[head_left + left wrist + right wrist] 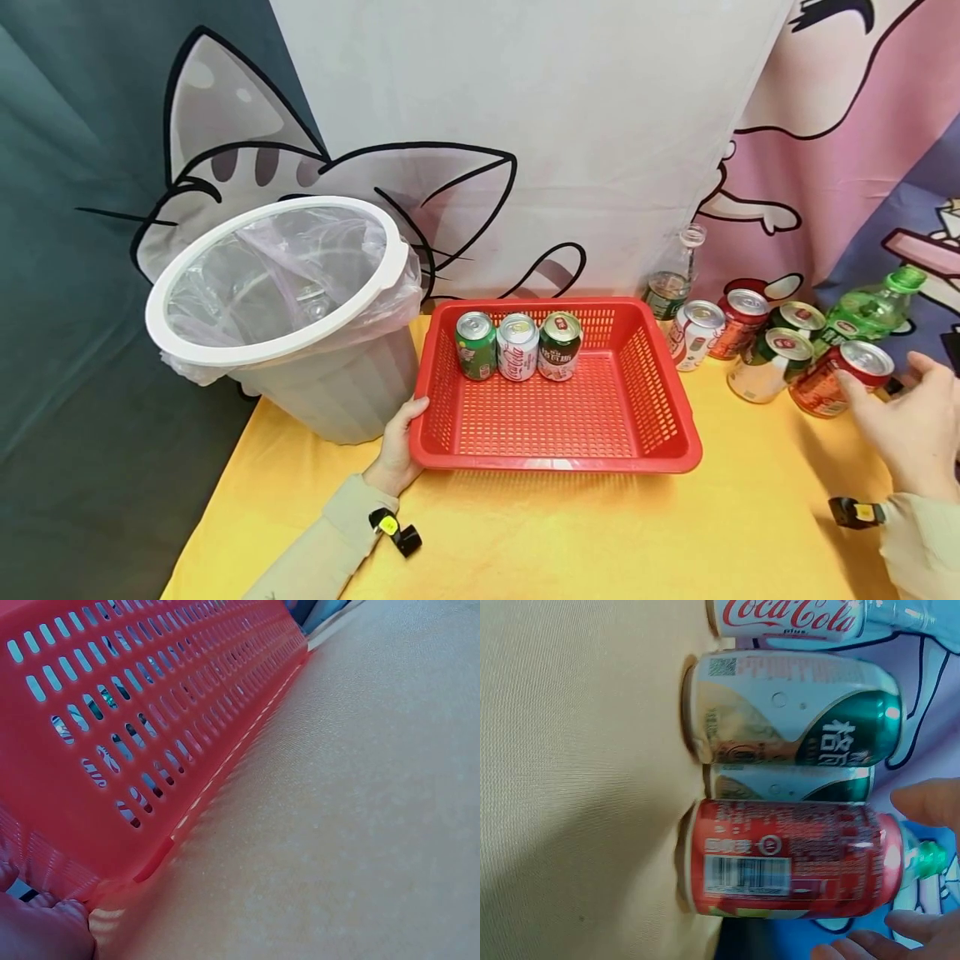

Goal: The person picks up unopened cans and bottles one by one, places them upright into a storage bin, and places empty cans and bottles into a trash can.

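Observation:
My left hand (397, 446) grips the left front corner of the red plastic basket (555, 464), thumb over the rim. Inside the basket, along its back left, stand a green can (476, 350), a white Coca-Cola can (517, 354) and a green-and-white can (559, 346). At the far right my right hand (911, 425) is spread beside a red can (828, 387). In the right wrist view, thumb and fingers stand apart on either side of that red can's (780, 859) top end, with the can upright on the table.
Right of the basket stand a clear bottle (670, 283), a white can (693, 337), another red can (738, 325), two green-and-white cans and a green bottle (862, 312). A grey lined bin (337, 392) stands left on the yellow tablecloth (555, 533), with printed curtain behind.

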`<state>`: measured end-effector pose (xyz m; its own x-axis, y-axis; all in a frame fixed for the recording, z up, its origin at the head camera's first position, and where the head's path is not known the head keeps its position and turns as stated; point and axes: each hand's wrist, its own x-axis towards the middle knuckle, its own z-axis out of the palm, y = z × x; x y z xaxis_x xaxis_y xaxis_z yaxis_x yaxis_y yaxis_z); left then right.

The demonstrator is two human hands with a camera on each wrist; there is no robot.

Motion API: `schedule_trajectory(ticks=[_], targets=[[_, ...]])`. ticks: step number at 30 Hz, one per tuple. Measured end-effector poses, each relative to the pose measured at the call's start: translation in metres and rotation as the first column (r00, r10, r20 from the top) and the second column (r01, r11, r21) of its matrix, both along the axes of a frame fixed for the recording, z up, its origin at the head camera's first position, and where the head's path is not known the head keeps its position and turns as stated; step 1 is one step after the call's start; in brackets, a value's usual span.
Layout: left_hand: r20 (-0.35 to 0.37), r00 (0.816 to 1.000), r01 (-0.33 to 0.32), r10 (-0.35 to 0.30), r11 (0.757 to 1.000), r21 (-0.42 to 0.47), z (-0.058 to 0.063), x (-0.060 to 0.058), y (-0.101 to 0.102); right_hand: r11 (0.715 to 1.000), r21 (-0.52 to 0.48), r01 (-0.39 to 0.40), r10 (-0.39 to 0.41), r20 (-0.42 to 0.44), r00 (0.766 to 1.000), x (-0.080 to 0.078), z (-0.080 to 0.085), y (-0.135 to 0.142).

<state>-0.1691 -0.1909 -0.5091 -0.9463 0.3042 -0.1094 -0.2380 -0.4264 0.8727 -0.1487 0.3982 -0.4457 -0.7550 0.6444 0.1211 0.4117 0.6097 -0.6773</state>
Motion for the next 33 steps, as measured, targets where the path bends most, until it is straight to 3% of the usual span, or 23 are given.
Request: schedule_trajectory(ticks=[4,14,22,33], targets=[[0.008,1.000,-0.006,0.006,1.000,-0.007,-0.001,0.000,0.000,1.000,0.013,-0.011,0.011,0.034,0.999,-0.004,-0.005,0.004],[0.015,1.000,-0.017,0.017,1.000,-0.010,0.001,0.002,0.002,0.999,0.007,-0.053,0.053,0.026,0.998,-0.014,-0.016,0.012],[0.015,1.000,-0.017,0.017,1.000,-0.015,0.001,0.003,0.002,0.999,-0.044,-0.028,0.031,0.066,0.997,-0.017,-0.018,0.013],[-0.001,1.000,0.000,0.000,1.000,-0.018,0.001,0.001,0.000,1.000,0.003,-0.030,0.030,0.073,0.997,-0.014,-0.016,0.011]])
